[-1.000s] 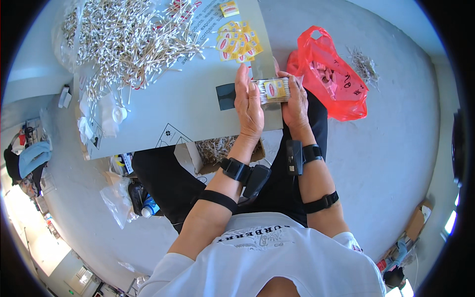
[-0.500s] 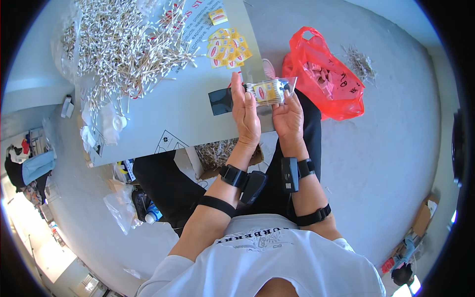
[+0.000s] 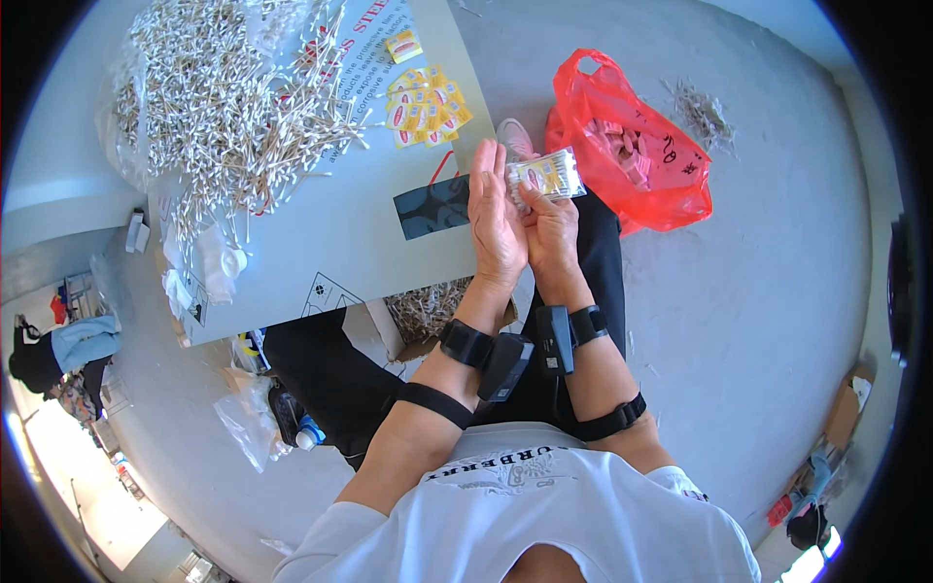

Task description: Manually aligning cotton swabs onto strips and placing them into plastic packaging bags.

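Observation:
A clear plastic packet of cotton swabs (image 3: pixel 559 173) with a yellow label card inside is gripped in my right hand (image 3: pixel 554 236), thumb across its near side. Beside it, my left hand (image 3: pixel 498 233) is stretched out flat, its palm facing the packet's left end; whether they touch I cannot tell. Both hands are above the table's right edge. Just left of them a dark rectangle (image 3: pixel 423 216) lies on the grey table (image 3: pixel 379 267). Farther back are several yellow label cards (image 3: pixel 426 115) and a small stack of yellow cards (image 3: pixel 402 47). A large heap of loose cotton swabs (image 3: pixel 219 112) covers the far left.
On the floor to the right stands a red plastic bag (image 3: pixel 675 199) containing pink packets, with a scattered pile of swabs (image 3: pixel 705 117) beyond it. A cardboard box (image 3: pixel 389 325) of swabs sits under the table's near edge. White wrapping (image 3: pixel 219 262) lies at the table's left corner.
My right hand has drawn the packet slightly nearer and turned it, its thumb now on the label side. My left hand stays flat, closer to the right hand. The view has shifted a little.

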